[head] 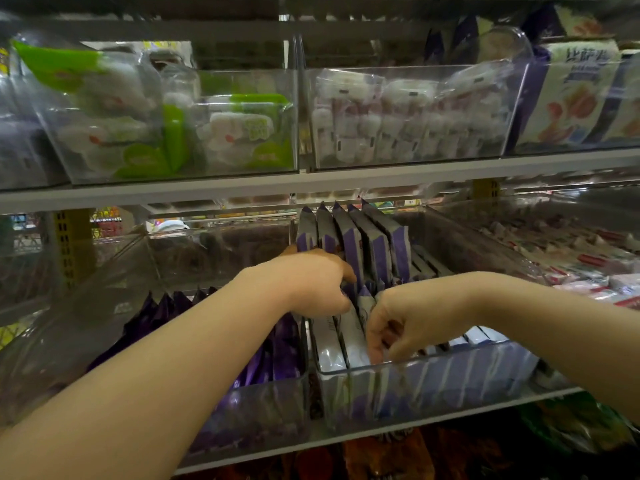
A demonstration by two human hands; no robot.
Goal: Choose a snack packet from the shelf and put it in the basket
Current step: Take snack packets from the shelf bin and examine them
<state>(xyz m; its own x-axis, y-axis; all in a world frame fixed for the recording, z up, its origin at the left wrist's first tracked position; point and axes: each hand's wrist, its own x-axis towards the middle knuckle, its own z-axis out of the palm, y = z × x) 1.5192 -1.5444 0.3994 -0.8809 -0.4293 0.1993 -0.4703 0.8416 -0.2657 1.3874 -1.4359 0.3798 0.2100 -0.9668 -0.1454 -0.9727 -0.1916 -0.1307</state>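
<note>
both left hand (311, 284) and right hand (412, 318) grip snack packets (355, 341) between curled fingers (375, 348).

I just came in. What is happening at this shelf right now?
A person is reaching with both bare hands into a clear plastic bin filled with white and purple snack packets. The left hand curls its fingers round the tops of some upright packets. The right hand has its fingers curled down among the front ones, but whether it grips one is unclear. No packet is lifted out yet, and no basket is in view.
</note>
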